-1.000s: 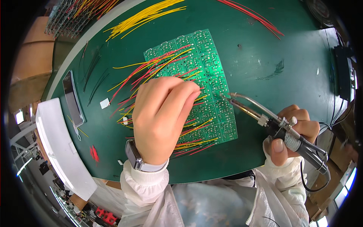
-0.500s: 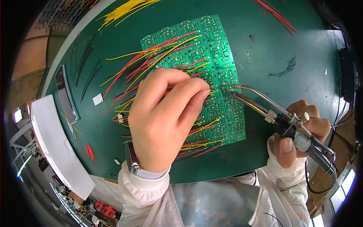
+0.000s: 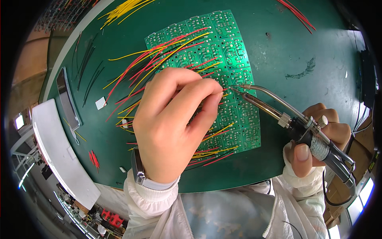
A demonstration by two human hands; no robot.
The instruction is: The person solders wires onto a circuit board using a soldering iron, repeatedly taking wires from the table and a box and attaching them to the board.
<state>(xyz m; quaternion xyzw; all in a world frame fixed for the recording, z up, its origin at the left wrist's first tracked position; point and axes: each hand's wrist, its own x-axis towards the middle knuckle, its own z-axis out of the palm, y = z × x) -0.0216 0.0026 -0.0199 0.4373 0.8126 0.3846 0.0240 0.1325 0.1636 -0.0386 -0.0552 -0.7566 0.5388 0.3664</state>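
Note:
A green panel of circuit boards (image 3: 234, 49) lies on the bench, with rows of red, yellow and black wires (image 3: 159, 49) fixed to it and trailing left. Over its middle, my left hand (image 3: 171, 115) is closed in a pinch; a short red wire end (image 3: 225, 89) pokes out at the fingertips, the rest of it hidden by the hand. From the right, my right hand (image 3: 334, 129) grips a soldering iron (image 3: 260, 104) with a curved metal feed tube clamped along it. The iron's tip and the tube's end meet at the panel, just right of my left fingertips.
Yellow wires (image 3: 126, 10) lie at the far left, red wires (image 3: 296, 15) at the far right, black wires (image 3: 85, 61) at the left. A phone (image 3: 68, 98), short red pieces (image 3: 94, 159) and a white square (image 3: 100, 103) are on the green bench. A pale board (image 3: 59, 151) lines its left edge.
The iron's tip and the feed tube have shifted slightly left, closer to my left fingertips. My left hand keeps its pinch. The panel appears a little higher in view.

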